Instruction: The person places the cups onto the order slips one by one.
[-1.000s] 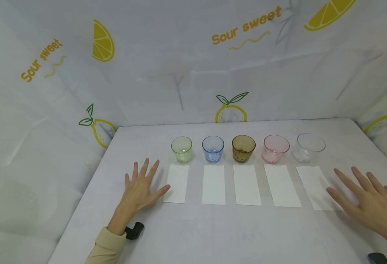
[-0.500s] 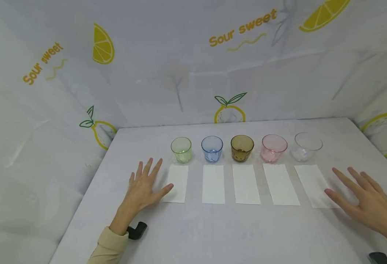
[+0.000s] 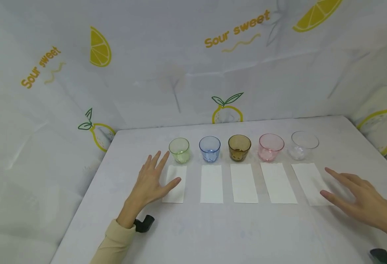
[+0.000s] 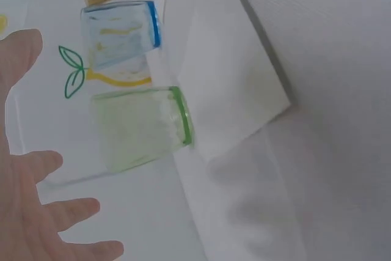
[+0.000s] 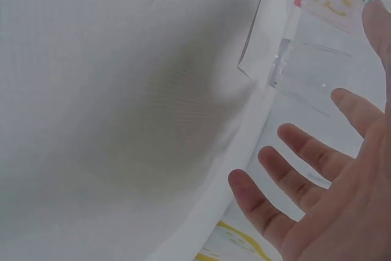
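My left hand (image 3: 149,184) is spread with straight fingers, beside the green glass cup (image 3: 180,152) and overlapping the leftmost white paper card (image 3: 176,187) in the head view. It holds nothing. Over at the right, my right hand (image 3: 361,198) has its fingers extended and bare, near the rightmost white card (image 3: 312,185) and the clear glass cup (image 3: 303,146). Between these stand a blue cup (image 3: 210,150), a brown cup (image 3: 239,149) and a pink cup (image 3: 270,148), each upright behind its own card. In the left wrist view the green cup (image 4: 143,129) appears past the fingertips.
The cups and cards form two rows across a white-covered table (image 3: 219,234). A white backdrop cloth (image 3: 147,47) with lemon prints rises behind and at the sides. Black wrist devices show at the left wrist (image 3: 144,223) and at the lower right edge.
My left hand has moved right and slightly forward, toward the green cup. My right hand has shifted slightly left, its fingers closer together. The cups and cards keep their arrangement while the head view shifts a little.
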Demonstrator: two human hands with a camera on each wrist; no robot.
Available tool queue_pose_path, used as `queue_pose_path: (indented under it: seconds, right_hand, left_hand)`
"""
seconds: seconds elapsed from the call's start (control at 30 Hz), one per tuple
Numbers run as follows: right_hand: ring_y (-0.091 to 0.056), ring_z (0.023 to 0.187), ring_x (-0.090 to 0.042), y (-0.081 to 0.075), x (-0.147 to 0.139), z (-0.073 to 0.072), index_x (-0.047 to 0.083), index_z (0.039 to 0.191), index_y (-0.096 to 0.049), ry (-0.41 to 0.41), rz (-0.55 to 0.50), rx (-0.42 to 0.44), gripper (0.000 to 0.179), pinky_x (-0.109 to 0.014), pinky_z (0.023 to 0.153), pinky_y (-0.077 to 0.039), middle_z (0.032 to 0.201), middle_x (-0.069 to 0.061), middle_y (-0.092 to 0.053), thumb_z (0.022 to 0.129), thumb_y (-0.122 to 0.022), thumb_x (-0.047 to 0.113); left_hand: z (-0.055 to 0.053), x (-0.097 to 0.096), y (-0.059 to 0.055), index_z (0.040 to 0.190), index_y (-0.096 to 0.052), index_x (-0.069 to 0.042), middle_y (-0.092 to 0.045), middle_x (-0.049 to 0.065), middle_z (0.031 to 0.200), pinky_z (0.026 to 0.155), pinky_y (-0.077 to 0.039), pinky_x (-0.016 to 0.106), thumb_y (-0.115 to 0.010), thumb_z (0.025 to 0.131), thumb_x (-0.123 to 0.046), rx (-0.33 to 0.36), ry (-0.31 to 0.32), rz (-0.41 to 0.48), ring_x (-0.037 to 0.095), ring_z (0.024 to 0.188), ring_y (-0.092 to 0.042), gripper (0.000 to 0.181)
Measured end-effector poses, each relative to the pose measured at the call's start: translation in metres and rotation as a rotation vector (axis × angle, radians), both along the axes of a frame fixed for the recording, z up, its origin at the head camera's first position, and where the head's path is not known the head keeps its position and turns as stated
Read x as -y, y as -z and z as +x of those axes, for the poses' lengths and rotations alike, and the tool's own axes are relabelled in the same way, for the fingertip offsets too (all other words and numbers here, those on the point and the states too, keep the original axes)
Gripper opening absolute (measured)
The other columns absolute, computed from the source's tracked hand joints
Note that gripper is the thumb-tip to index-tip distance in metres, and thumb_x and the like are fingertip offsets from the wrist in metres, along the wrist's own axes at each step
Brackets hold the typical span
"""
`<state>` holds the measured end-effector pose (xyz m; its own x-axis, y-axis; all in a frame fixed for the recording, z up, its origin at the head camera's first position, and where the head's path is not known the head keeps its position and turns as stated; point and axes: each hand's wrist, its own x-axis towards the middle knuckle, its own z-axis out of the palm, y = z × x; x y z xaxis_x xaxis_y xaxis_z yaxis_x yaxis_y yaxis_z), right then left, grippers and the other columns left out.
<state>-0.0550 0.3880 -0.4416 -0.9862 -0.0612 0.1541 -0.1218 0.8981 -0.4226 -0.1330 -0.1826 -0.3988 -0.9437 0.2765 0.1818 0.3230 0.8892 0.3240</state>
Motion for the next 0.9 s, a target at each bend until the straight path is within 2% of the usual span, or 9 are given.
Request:
queue_pose_path:
  seconds: [0.17, 0.23, 0.27, 0.33, 0.4, 0.47, 0.6, 0.73, 0.9]
  right_hand:
    - [-0.046, 0.109, -0.057, -0.003, 0.0, -0.003, 0.012, 0.158, -0.038, -0.018, 0.018, 0.002, 0.082, -0.072, 0.082, -0.037, 0.129, -0.038, -0.05, 0.09, -0.078, 0.035]
    - [-0.053, 0.103, -0.052, -0.006, 0.001, -0.005, 0.009, 0.156, -0.041, -0.025, 0.026, 0.009, 0.083, -0.067, 0.076, -0.043, 0.124, -0.036, -0.054, 0.088, -0.08, 0.035]
    - [-0.058, 0.098, -0.044, -0.008, 0.001, -0.006, 0.008, 0.154, -0.043, -0.029, 0.031, 0.012, 0.083, -0.061, 0.072, -0.047, 0.121, -0.034, -0.056, 0.087, -0.081, 0.035]
    - [-0.061, 0.09, -0.018, -0.01, 0.001, -0.007, 0.007, 0.152, -0.046, -0.039, 0.028, 0.021, 0.082, -0.046, 0.066, -0.049, 0.115, -0.029, -0.059, 0.084, -0.084, 0.034]
    - [-0.054, 0.082, 0.002, -0.01, 0.0, -0.009, 0.007, 0.151, -0.048, -0.055, 0.023, 0.012, 0.082, -0.032, 0.063, -0.045, 0.108, -0.023, -0.062, 0.082, -0.086, 0.033]
    - [-0.042, 0.078, 0.015, -0.009, -0.002, -0.01, 0.01, 0.15, -0.049, -0.076, 0.006, -0.007, 0.082, -0.023, 0.061, -0.04, 0.103, -0.016, -0.063, 0.08, -0.087, 0.029]
    - [-0.043, 0.077, 0.016, -0.003, -0.008, -0.013, 0.014, 0.151, -0.05, -0.114, -0.022, -0.018, 0.083, -0.018, 0.061, -0.038, 0.1, -0.009, -0.062, 0.078, -0.089, 0.024]
    - [-0.045, 0.077, 0.015, 0.001, -0.013, -0.017, 0.01, 0.15, -0.05, -0.146, -0.04, 0.01, 0.081, -0.012, 0.063, -0.038, 0.098, -0.006, -0.059, 0.079, -0.088, 0.021]
    - [-0.046, 0.075, 0.011, 0.005, -0.015, -0.02, 0.009, 0.145, -0.053, -0.16, -0.086, 0.031, 0.074, -0.009, 0.064, -0.038, 0.091, 0.007, -0.055, 0.08, -0.087, 0.018]
  left_hand:
    - [-0.005, -0.012, -0.007, 0.163, -0.027, -0.025, -0.029, 0.018, 0.167, 0.112, -0.034, 0.075, -0.068, 0.089, -0.059, -0.007, 0.032, 0.049, 0.055, 0.152, -0.025, 0.091]
    - [-0.007, -0.017, -0.011, 0.163, -0.025, -0.026, -0.028, 0.016, 0.168, 0.11, -0.035, 0.076, -0.067, 0.089, -0.06, 0.001, 0.037, 0.059, 0.054, 0.152, -0.025, 0.091]
    - [-0.009, -0.02, -0.012, 0.164, -0.025, -0.027, -0.027, 0.016, 0.168, 0.111, -0.035, 0.076, -0.067, 0.089, -0.06, 0.008, 0.04, 0.066, 0.053, 0.153, -0.025, 0.091]
    - [-0.012, -0.026, -0.015, 0.164, -0.025, -0.027, -0.027, 0.014, 0.169, 0.111, -0.035, 0.076, -0.066, 0.09, -0.06, 0.012, 0.048, 0.077, 0.052, 0.153, -0.025, 0.091]
    - [-0.016, -0.033, -0.017, 0.163, -0.026, -0.026, -0.028, 0.015, 0.168, 0.112, -0.036, 0.074, -0.067, 0.09, -0.059, 0.002, 0.065, 0.094, 0.05, 0.153, -0.027, 0.09]
    - [-0.021, -0.041, -0.02, 0.163, -0.028, -0.024, -0.03, 0.015, 0.167, 0.113, -0.037, 0.071, -0.068, 0.09, -0.058, -0.011, 0.088, 0.112, 0.048, 0.153, -0.03, 0.09]
    - [-0.03, -0.058, -0.025, 0.162, -0.028, -0.023, -0.032, 0.016, 0.166, 0.114, -0.039, 0.066, -0.067, 0.09, -0.057, -0.021, 0.128, 0.132, 0.042, 0.152, -0.033, 0.089]
    - [-0.038, -0.077, -0.031, 0.163, -0.025, -0.026, -0.03, 0.013, 0.167, 0.112, -0.041, 0.066, -0.065, 0.09, -0.059, 0.005, 0.14, 0.163, 0.038, 0.153, -0.032, 0.089]
    - [-0.049, -0.1, -0.037, 0.163, -0.025, -0.027, -0.029, 0.011, 0.167, 0.111, -0.043, 0.066, -0.064, 0.09, -0.06, 0.029, 0.17, 0.212, 0.035, 0.153, -0.031, 0.089]
